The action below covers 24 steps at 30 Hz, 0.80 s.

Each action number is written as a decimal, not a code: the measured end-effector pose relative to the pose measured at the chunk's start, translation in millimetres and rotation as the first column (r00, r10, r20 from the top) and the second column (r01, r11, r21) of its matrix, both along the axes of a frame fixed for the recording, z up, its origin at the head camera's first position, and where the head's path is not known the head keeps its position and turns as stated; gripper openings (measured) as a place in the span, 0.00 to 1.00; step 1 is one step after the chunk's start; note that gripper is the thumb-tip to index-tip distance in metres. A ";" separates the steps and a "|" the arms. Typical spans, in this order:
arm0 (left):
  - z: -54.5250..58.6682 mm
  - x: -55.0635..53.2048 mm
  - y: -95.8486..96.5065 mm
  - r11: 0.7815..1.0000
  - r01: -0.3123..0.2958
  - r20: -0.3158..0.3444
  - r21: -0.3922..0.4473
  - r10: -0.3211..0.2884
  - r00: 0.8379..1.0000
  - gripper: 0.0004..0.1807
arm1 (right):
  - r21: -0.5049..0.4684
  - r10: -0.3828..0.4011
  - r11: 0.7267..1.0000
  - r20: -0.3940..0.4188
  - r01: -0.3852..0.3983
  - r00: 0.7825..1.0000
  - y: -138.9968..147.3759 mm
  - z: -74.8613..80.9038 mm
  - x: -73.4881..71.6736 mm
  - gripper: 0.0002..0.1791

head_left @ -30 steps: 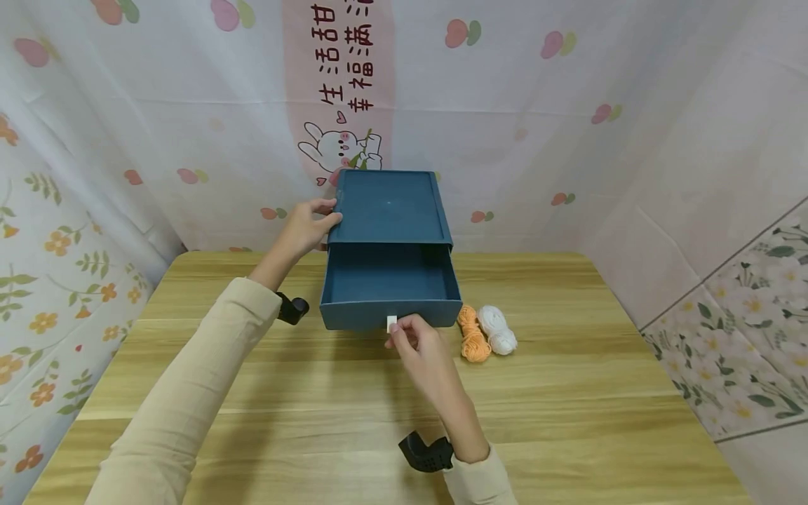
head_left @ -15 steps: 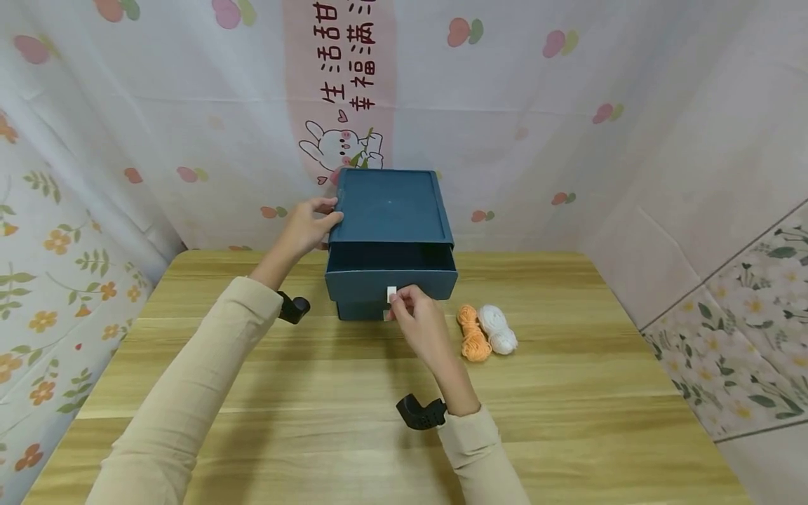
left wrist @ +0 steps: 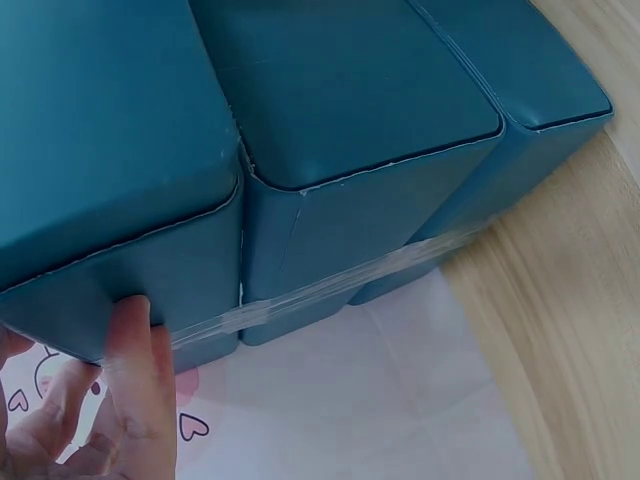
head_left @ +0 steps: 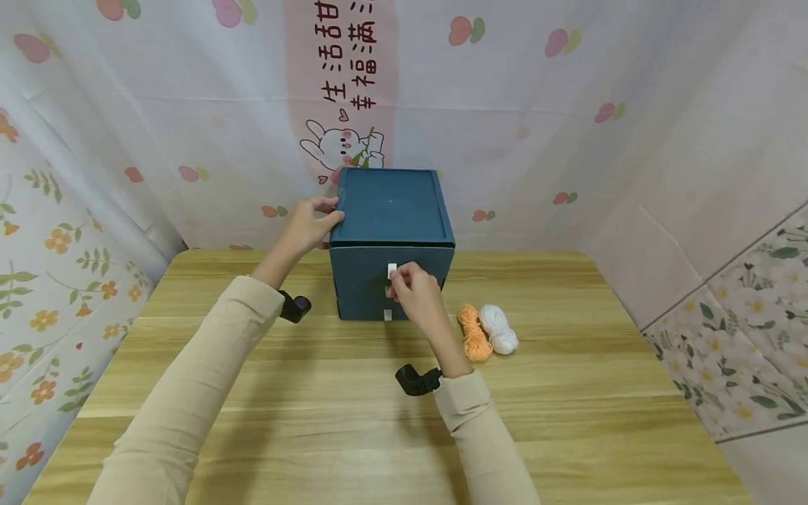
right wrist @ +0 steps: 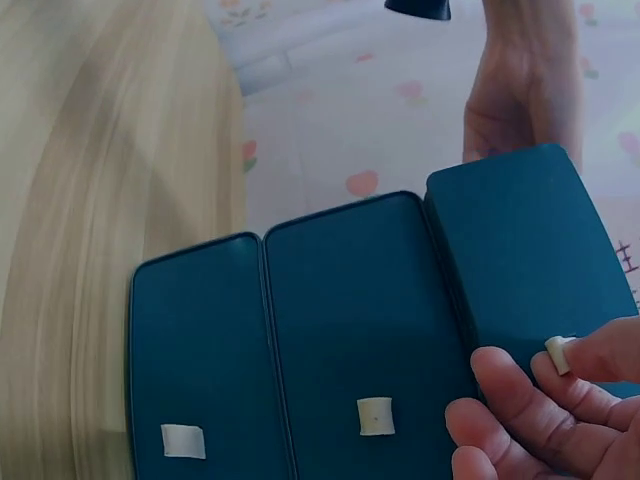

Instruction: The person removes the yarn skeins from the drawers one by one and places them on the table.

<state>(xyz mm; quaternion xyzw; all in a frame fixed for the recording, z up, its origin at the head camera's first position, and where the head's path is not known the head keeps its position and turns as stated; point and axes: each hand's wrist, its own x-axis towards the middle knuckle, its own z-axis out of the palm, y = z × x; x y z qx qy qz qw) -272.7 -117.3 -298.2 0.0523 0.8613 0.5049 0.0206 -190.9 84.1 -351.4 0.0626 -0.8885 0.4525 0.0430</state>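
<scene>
A dark blue cabinet of stacked drawers stands at the back of the table. My right hand pinches the small white pull tab on the top drawer between thumb and finger. That drawer's front stands slightly proud of the two lower ones in the right wrist view, with a thin dark gap above it in the head view. My left hand rests against the cabinet's left side near the top edge; in the left wrist view its fingers press there, fairly straight.
To the cabinet's right lie an orange yarn skein and a white yarn skein side by side. The lower drawers carry pale tabs. Clear tape runs across the cabinet's side. A printed curtain hangs behind the table.
My right hand has moved away from me, pushing the top drawer from well pulled out to nearly flush with the cabinet. My left hand has stayed in place.
</scene>
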 end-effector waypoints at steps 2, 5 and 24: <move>0.2 -0.6 -0.1 1.000 -0.002 0.001 0.006 0.002 1.000 0.28 | -0.002 0.005 1.000 0.001 -0.005 1.000 -0.2 0.3 -4.2 0.12; 0.4 -1.0 -0.5 1.000 -0.006 0.000 0.014 0.006 1.000 0.28 | 0.003 0.013 1.000 0.003 -0.013 1.000 -0.7 0.9 -9.8 0.12; -0.4 -0.4 0.6 1.000 -0.016 -0.007 0.009 0.016 1.000 0.28 | -0.096 0.059 0.994 0.101 -0.050 0.993 10.8 -13.2 -6.9 0.22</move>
